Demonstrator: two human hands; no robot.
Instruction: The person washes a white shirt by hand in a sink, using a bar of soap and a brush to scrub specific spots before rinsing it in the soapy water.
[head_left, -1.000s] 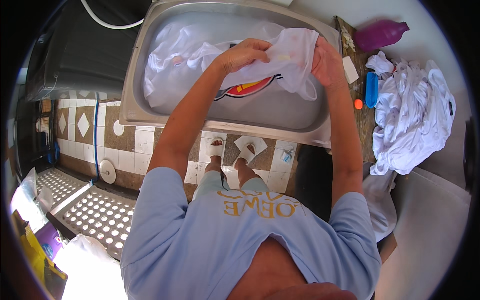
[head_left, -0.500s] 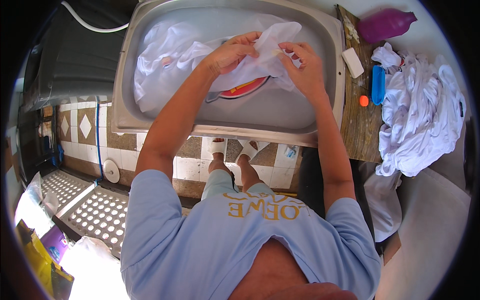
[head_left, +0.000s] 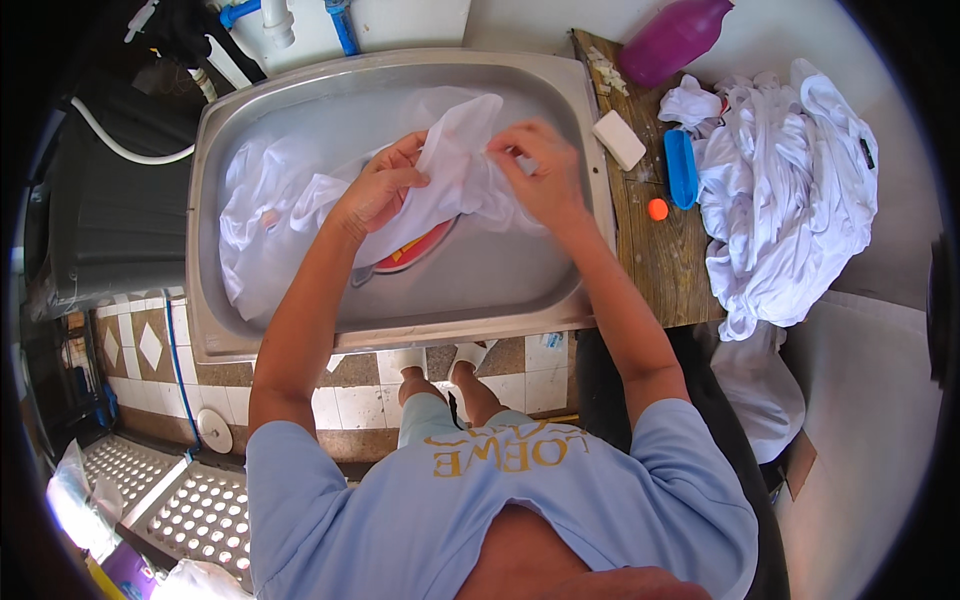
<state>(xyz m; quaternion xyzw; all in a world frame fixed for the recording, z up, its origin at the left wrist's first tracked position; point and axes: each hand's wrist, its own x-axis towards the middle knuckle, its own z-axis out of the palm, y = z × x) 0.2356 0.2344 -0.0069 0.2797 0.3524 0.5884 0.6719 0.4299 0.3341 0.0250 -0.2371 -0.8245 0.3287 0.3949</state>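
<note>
Wet white cloth [head_left: 460, 150], part of a white garment with a red and yellow print, is lifted above the water in a metal sink basin [head_left: 400, 345]. My left hand [head_left: 385, 185] is closed on the cloth, its thumb and fingers pinching a fold. My right hand [head_left: 545, 170] is at the cloth's right edge, fingers curled together and slightly blurred; whatever it pinches is too small to make out. The rest of the garment [head_left: 260, 210] spreads in the cloudy water to the left, and the printed patch [head_left: 420, 245] lies below the held fold.
On the wooden board [head_left: 650, 260] right of the basin are a white soap bar [head_left: 619, 140], a blue tray [head_left: 681, 168], an orange cap [head_left: 657, 209] and a purple bottle [head_left: 676, 40]. A pile of white clothes [head_left: 785, 200] hangs over its right side. Blue pipes [head_left: 342, 25] stand behind.
The whole view has shifted, so the basin and board sit farther left and more wall and piping shows. My right hand has moved slightly against the cloth; my left hand keeps its hold.
</note>
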